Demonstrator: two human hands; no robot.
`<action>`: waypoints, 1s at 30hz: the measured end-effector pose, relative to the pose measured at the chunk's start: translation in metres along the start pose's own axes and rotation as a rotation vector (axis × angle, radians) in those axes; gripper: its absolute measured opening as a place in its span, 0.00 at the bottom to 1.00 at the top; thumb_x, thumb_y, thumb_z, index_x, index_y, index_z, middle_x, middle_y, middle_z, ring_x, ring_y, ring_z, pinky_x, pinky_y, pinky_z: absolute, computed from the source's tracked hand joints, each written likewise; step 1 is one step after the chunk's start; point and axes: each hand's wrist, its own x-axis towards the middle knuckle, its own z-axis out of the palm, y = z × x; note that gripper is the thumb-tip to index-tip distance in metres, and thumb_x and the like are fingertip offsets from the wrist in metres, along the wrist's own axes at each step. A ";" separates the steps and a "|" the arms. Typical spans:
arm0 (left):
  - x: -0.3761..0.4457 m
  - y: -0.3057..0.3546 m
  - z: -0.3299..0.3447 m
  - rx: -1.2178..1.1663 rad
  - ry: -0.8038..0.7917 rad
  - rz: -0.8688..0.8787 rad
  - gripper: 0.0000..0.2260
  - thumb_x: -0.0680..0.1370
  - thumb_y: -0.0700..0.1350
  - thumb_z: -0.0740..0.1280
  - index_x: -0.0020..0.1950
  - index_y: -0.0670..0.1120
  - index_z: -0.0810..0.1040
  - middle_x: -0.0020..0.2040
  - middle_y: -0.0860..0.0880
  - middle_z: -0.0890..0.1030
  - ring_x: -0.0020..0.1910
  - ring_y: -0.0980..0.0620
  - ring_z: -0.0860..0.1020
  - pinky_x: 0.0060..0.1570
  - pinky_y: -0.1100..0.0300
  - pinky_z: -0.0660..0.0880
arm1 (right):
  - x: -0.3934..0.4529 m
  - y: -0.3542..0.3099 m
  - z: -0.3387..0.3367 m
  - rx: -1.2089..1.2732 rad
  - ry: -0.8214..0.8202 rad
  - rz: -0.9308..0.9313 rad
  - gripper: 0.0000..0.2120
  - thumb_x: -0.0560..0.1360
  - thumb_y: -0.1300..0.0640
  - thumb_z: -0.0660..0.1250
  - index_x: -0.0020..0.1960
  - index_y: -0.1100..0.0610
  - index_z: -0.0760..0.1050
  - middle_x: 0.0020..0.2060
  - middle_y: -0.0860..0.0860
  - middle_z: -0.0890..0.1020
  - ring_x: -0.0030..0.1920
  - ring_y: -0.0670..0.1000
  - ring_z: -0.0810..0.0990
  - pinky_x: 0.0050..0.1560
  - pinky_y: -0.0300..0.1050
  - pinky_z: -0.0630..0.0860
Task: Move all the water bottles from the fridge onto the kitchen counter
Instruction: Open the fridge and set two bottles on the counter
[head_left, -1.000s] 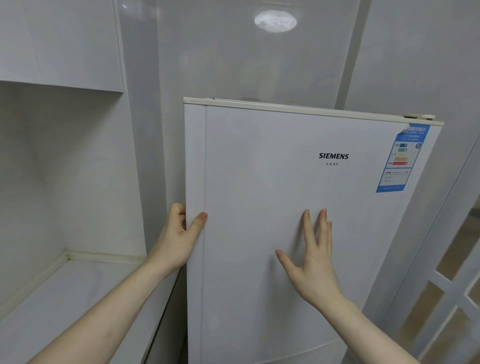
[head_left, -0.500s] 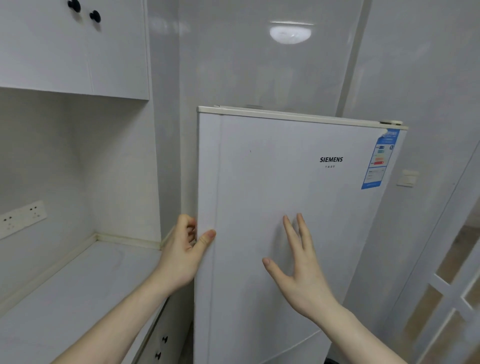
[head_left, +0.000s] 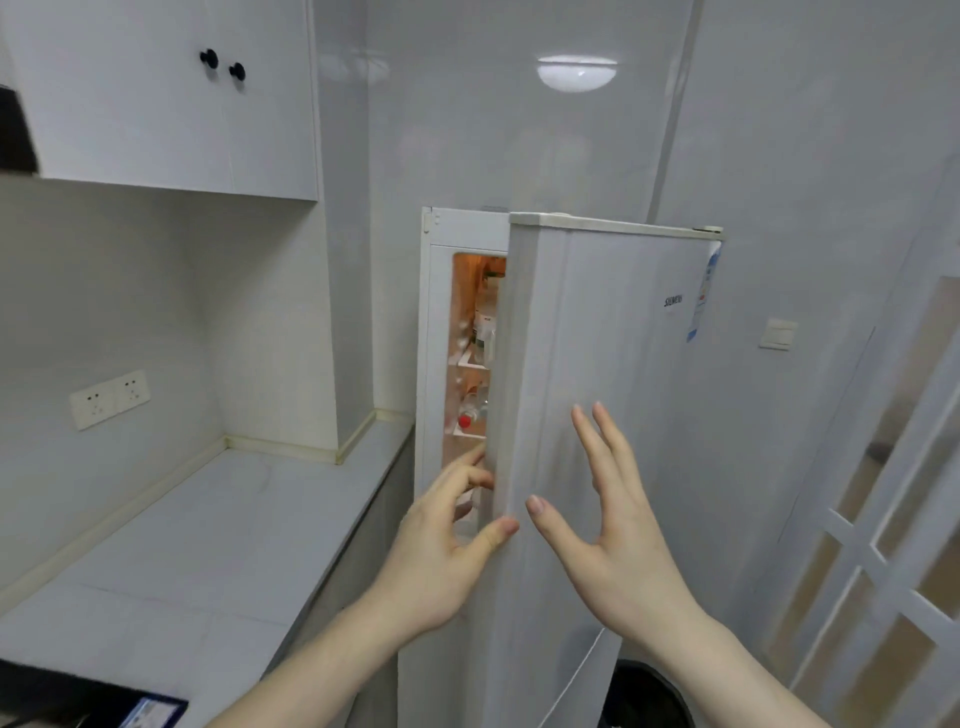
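Two hands work the fridge door (head_left: 597, 415), which stands ajar with a narrow lit gap on its left side. The left hand (head_left: 441, 551) grips the door's free edge, fingers curled behind it and thumb pressed on the front. The right hand (head_left: 608, 525) is spread with straight fingers just at the door's front face; whether the palm actually touches it I cannot tell.

Through the gap, inside the fridge (head_left: 434, 364), a bottle with a red cap (head_left: 466, 421) lies or leans on a shelf, and clear bottle shapes show on the shelf above; how many water bottles there are is hidden by the door. None stands yet on the kitchen counter (head_left: 218, 525), which lies to the left, right beside the fridge.

The risks from here, as I judge them: the gap is too narrow to reach through, so grabbing now could knock the red-capped bottle off its shelf. Swinging the door fast may rattle anything stored in the door racks. The door opens rightward toward the wall with the light switch (head_left: 777, 334) and could bump it.
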 end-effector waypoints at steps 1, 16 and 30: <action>-0.007 0.006 0.006 0.019 -0.027 0.027 0.10 0.78 0.50 0.74 0.56 0.57 0.78 0.75 0.69 0.67 0.71 0.67 0.70 0.67 0.61 0.72 | -0.006 -0.002 -0.004 0.008 0.016 0.000 0.41 0.79 0.45 0.71 0.83 0.37 0.51 0.82 0.32 0.48 0.81 0.32 0.49 0.77 0.38 0.55; -0.002 0.025 0.051 0.152 -0.187 0.055 0.15 0.77 0.40 0.71 0.53 0.61 0.79 0.63 0.69 0.74 0.63 0.66 0.74 0.58 0.66 0.72 | -0.106 0.024 -0.097 -0.010 0.528 0.168 0.25 0.82 0.50 0.59 0.79 0.51 0.66 0.67 0.42 0.73 0.72 0.40 0.71 0.74 0.50 0.70; 0.081 0.017 0.165 0.194 -0.400 0.142 0.24 0.78 0.47 0.71 0.73 0.52 0.71 0.70 0.56 0.73 0.66 0.57 0.73 0.57 0.66 0.73 | -0.135 0.062 -0.148 -0.249 0.835 0.460 0.38 0.83 0.60 0.65 0.85 0.51 0.46 0.83 0.50 0.54 0.81 0.37 0.51 0.81 0.38 0.49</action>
